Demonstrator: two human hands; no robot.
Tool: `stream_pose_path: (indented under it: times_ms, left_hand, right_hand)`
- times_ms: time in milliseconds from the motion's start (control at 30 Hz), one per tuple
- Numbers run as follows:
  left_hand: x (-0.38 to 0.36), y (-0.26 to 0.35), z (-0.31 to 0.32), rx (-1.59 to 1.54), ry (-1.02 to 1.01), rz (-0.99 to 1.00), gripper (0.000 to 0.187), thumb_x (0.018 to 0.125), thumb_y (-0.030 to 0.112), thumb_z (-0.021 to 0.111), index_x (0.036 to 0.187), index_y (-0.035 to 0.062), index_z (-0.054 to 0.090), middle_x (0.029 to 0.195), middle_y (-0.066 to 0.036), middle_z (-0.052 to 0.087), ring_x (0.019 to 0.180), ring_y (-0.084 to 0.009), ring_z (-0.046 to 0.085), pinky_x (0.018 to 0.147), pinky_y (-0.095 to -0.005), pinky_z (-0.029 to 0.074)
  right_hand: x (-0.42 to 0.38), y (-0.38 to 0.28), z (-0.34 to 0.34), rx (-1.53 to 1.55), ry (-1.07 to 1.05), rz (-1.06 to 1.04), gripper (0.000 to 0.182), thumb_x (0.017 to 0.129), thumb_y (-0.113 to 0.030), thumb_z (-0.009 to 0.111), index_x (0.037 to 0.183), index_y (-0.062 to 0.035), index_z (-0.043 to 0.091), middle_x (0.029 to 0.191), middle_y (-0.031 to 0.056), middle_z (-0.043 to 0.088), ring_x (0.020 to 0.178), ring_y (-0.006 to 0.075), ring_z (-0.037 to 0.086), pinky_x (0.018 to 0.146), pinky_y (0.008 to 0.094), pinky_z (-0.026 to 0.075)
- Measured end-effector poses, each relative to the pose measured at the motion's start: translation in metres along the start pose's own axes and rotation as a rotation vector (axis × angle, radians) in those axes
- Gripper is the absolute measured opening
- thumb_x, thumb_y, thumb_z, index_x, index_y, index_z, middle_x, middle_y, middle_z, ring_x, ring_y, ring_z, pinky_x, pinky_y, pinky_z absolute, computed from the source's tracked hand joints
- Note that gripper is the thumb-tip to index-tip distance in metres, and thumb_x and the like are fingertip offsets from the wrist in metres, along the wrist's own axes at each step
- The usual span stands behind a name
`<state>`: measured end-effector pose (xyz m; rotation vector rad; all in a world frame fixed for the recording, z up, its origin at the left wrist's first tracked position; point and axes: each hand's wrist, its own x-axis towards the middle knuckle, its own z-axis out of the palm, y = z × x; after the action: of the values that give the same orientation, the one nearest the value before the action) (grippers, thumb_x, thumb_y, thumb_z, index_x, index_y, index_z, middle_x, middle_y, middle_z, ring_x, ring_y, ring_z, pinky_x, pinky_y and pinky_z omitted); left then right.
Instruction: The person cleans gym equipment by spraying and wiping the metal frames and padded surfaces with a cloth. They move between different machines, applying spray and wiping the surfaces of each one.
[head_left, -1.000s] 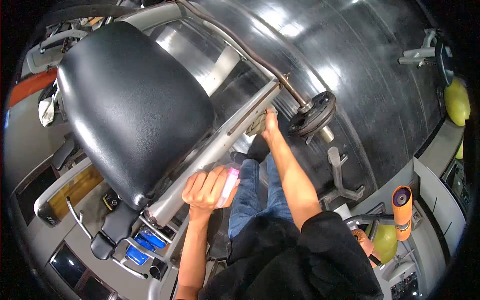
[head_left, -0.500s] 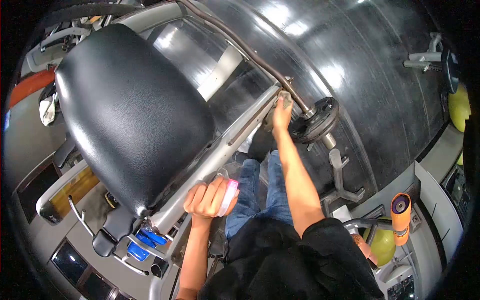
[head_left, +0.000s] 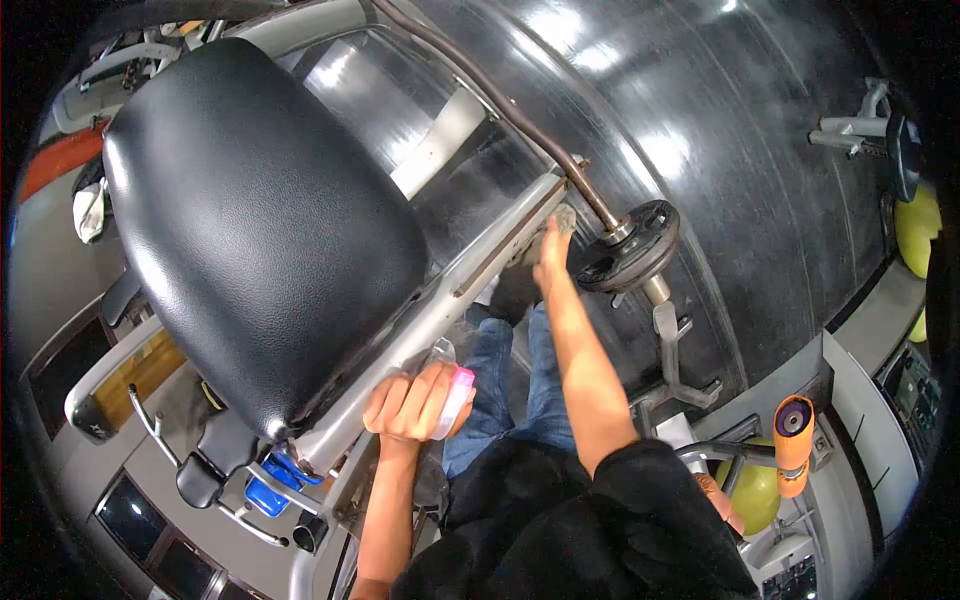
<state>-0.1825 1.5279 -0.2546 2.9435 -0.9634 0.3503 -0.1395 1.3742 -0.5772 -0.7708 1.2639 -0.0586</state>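
My left hand (head_left: 408,402) is closed round a clear plastic bottle (head_left: 450,412) with a pink part at its top; the fingers hide much of it. It is held beside the silver frame rail (head_left: 400,340) of a bench. My right hand (head_left: 552,255) grips a greyish cloth (head_left: 566,218) at the far end of that rail, with the cloth against or very near its side. Just right of this hand is a black weight plate (head_left: 640,250) on a bent metal bar (head_left: 500,95). A large black padded seat (head_left: 260,220) fills the left side.
Dark shiny flooring (head_left: 720,150) spreads out on the right. A metal stand foot (head_left: 680,370) lies near my right forearm. An orange foam roller (head_left: 794,440) and a yellow-green ball (head_left: 750,495) are at lower right. Blue objects (head_left: 270,490) sit below the seat.
My right hand has drawn back slightly toward me along the rail with the cloth. My left hand keeps its hold on the bottle, nearly still. The view has shifted a little.
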Motion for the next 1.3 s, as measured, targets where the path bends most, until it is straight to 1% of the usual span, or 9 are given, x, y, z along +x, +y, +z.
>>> stream_pose_path:
  times_ms: [100, 200, 400, 600, 833, 867, 933, 1233, 1300]
  left_hand:
    - [0.0, 0.001, 0.0, -0.006, 0.004, -0.004, 0.021, 0.074, 0.041, 0.066, 0.077, 0.0209, 0.072, 0.079, 0.009, 0.067, 0.057, -0.0093, 0.054, 0.063, -0.0236, 0.043]
    - [-0.002, 0.001, 0.0, 0.019, 0.016, -0.007, 0.021, 0.075, 0.041, 0.066, 0.077, 0.0205, 0.072, 0.078, 0.009, 0.067, 0.058, -0.0094, 0.054, 0.064, -0.024, 0.043]
    - [-0.002, 0.002, 0.003, 0.027, 0.077, -0.032, 0.021, 0.076, 0.04, 0.066, 0.079, 0.0196, 0.072, 0.074, 0.008, 0.063, 0.057, -0.0103, 0.053, 0.064, -0.025, 0.043]
    - [-0.001, 0.0, 0.006, -0.115, 0.15, -0.059, 0.026, 0.071, 0.039, 0.071, 0.084, 0.0161, 0.068, 0.074, 0.005, 0.06, 0.059, -0.0137, 0.054, 0.061, -0.0282, 0.043]
    - [-0.011, 0.029, -0.032, -0.546, 0.23, -0.394, 0.022, 0.07, 0.023, 0.073, 0.087, 0.0091, 0.069, 0.082, -0.005, 0.066, 0.07, -0.0241, 0.063, 0.065, -0.0345, 0.05]
    - [-0.022, 0.037, -0.037, -0.683, 0.313, -0.502, 0.021, 0.073, 0.02, 0.071, 0.089, 0.0055, 0.069, 0.083, -0.008, 0.066, 0.072, -0.0276, 0.065, 0.069, -0.0362, 0.051]
    - [-0.046, 0.052, -0.052, -0.706, 0.397, -0.582, 0.019, 0.077, 0.015, 0.071, 0.091, 0.0034, 0.068, 0.089, -0.009, 0.067, 0.079, -0.0286, 0.066, 0.07, -0.0368, 0.054]
    - [-0.147, 0.168, -0.096, -0.95, 0.879, -1.2, 0.019, 0.082, 0.017, 0.065, 0.085, -0.002, 0.068, 0.074, -0.008, 0.062, 0.064, -0.0145, 0.06, 0.06, -0.0284, 0.046]
    - [-0.157, 0.19, -0.108, -0.95, 1.0, -1.262, 0.015, 0.082, 0.014, 0.065, 0.084, -0.0011, 0.066, 0.071, -0.005, 0.063, 0.06, -0.0108, 0.057, 0.056, -0.0261, 0.044]
  right_hand:
    - [0.096, 0.05, -0.031, 0.127, -0.269, 0.223, 0.057, 0.101, -0.041, 0.045, 0.149, -0.0143, 0.032, 0.148, 0.0112, 0.044, 0.135, 0.0344, 0.042, 0.106, 0.0597, 0.035]
    - [0.021, 0.006, -0.018, -0.069, -0.169, 0.126, 0.058, 0.1, -0.042, 0.047, 0.149, -0.0144, 0.032, 0.149, 0.0114, 0.043, 0.134, 0.0338, 0.044, 0.104, 0.0595, 0.039]
    - [-0.1, -0.039, -0.036, -0.173, -0.44, -0.001, 0.06, 0.095, -0.032, 0.062, 0.145, -0.0077, 0.038, 0.128, 0.0058, 0.059, 0.116, 0.0178, 0.055, 0.101, 0.0328, 0.042]
    - [-0.185, -0.136, -0.021, -0.425, -0.725, -0.025, 0.047, 0.096, -0.024, 0.062, 0.136, -0.0034, 0.05, 0.127, 0.0062, 0.06, 0.118, 0.0161, 0.055, 0.104, 0.0304, 0.039]
    - [-0.189, -0.184, -0.029, -0.565, -0.916, -0.116, 0.048, 0.094, -0.023, 0.064, 0.135, -0.003, 0.05, 0.127, 0.0075, 0.06, 0.117, 0.0171, 0.056, 0.103, 0.0308, 0.04]
    - [-0.193, -0.186, -0.032, -0.586, -0.899, -0.223, 0.033, 0.096, -0.019, 0.061, 0.125, -0.0064, 0.056, 0.105, 0.0034, 0.065, 0.085, 0.0132, 0.063, 0.075, 0.0305, 0.053]
    - [-0.223, -0.201, -0.034, -0.657, -0.912, -0.143, 0.033, 0.095, -0.02, 0.062, 0.125, -0.0067, 0.056, 0.102, 0.004, 0.065, 0.083, 0.0143, 0.063, 0.074, 0.0306, 0.053]
    - [-0.284, -0.199, -0.052, -1.002, -1.212, -0.15, 0.046, 0.094, -0.019, 0.057, 0.137, -0.005, 0.049, 0.121, 0.0059, 0.061, 0.11, 0.0152, 0.058, 0.096, 0.0312, 0.045]
    - [-0.289, -0.197, -0.05, -1.015, -1.284, -0.206, 0.039, 0.094, -0.021, 0.059, 0.13, -0.006, 0.052, 0.108, 0.0043, 0.062, 0.094, 0.0144, 0.06, 0.084, 0.0304, 0.048]
